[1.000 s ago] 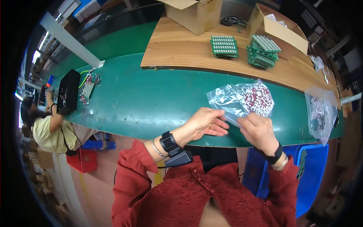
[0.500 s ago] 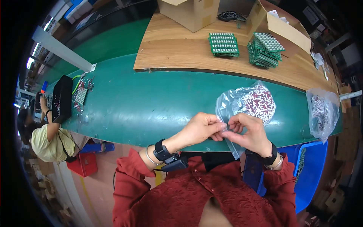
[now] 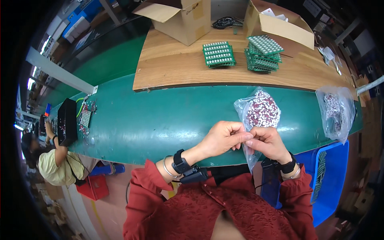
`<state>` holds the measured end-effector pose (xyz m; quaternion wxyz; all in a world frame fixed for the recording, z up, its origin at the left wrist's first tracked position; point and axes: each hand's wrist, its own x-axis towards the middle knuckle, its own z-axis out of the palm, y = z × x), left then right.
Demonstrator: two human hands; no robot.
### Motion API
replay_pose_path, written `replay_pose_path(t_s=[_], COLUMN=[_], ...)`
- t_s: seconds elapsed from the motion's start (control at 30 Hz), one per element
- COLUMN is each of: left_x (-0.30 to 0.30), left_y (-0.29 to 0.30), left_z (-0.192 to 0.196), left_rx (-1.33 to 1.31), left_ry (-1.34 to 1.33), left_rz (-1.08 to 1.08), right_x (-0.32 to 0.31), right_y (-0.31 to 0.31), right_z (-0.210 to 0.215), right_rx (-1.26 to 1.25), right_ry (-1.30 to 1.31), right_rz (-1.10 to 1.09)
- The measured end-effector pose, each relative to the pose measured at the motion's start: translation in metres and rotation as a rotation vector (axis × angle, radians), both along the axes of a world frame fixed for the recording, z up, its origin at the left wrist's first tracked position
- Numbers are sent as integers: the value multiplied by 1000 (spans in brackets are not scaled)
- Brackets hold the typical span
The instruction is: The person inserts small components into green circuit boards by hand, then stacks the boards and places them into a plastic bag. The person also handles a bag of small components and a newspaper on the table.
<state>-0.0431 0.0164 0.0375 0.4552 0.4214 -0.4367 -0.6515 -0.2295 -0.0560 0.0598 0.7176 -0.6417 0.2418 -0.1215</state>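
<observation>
My left hand (image 3: pixel 223 138) and my right hand (image 3: pixel 267 143) meet at the near edge of the green conveyor belt (image 3: pixel 160 116), fingertips touching. Both pinch the lower end of a clear plastic bag (image 3: pixel 261 112) filled with small red and white parts. The bag's full part lies on the belt just beyond my hands, and its empty end hangs down between them. A dark watch is on each wrist.
A second clear bag of parts (image 3: pixel 335 112) lies at the belt's right end above a blue bin (image 3: pixel 332 176). Stacks of green circuit boards (image 3: pixel 219 54) and open cardboard boxes (image 3: pixel 180 18) sit on the wooden bench. Another person (image 3: pixel 52 166) works at the left near a black box (image 3: pixel 67 121).
My hands have come together from slightly apart and now pinch the bag's near end. The bag has shifted toward the belt's near edge.
</observation>
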Motion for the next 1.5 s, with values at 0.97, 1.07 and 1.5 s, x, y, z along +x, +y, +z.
replay_pose_path(t_s=[0.97,1.07,1.5], left_x=[16,-1,6], left_y=[21,17,18], left_z=[15,16,8], left_rx=[16,121,-51], left_ry=[-541,-480,-781], left_rz=[255,212,316], right_x=[-16,-5,-36], right_y=[-5,5,-85], right_z=[54,49,7], right_rx=[-1250,-1185,-726], right_ry=[97,146,598], right_rz=[-481,-449,-471])
